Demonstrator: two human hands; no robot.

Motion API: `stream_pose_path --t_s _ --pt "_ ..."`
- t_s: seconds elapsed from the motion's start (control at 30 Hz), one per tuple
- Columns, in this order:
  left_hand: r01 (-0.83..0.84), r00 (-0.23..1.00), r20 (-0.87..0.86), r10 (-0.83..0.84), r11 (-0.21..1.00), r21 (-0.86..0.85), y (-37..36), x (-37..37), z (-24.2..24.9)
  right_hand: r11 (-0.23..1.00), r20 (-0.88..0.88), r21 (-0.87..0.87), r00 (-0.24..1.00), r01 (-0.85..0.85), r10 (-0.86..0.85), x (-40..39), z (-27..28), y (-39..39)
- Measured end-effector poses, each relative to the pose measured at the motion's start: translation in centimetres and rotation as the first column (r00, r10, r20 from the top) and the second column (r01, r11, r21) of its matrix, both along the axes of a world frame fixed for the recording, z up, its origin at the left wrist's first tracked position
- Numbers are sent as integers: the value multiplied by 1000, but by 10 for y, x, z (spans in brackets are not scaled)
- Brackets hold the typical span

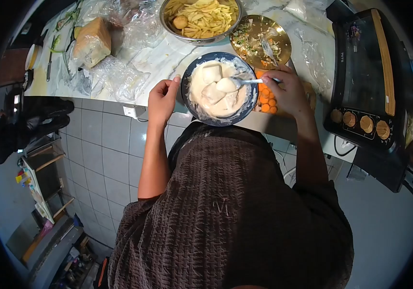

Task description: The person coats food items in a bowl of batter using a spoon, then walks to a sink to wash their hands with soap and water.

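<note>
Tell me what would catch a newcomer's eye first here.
First, the dark bowl of creamy white mixture at the counter's near edge, with the left hand at its side and the right hand holding a spoon in it. Next, the big bowl of yellow sticks beyond it, and the bright orange slices just to its right.

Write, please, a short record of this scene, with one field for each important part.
Left: left hand beside the dark bowl, contact unclear
Right: right hand holds the spoon
Spoon position: over the dark bowl, tip in the creamy mixture
Bowl contents: creamy mixture with pale chunks
Behind: metal bowl of pale cut strips
Plate: gold-coloured plate with chopped food and a fork
Beside bowl: orange slices
Far left: bagged bread
</note>
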State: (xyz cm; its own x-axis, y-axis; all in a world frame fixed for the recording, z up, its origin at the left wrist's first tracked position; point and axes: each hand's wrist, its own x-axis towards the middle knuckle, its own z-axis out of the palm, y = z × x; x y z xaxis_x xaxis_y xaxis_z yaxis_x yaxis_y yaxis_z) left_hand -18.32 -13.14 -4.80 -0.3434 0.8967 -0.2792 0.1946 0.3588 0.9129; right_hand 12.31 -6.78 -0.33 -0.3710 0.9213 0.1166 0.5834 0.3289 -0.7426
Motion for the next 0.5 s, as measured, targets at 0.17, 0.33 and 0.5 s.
stream_pose_path --t_s 0.17,0.33,0.5 --pt "3 1000 21 -4 1000 30 1 0 -7 952 7 289 995 -95 97 -24 -1 -17" --pt "-4 1000 2 4 1000 6 -4 0 -4 890 124 436 988 -137 92 -38 11 -25" --pt "-31 999 20 30 999 13 -10 -2 -8 864 197 461 973 -201 121 -37 15 -26"
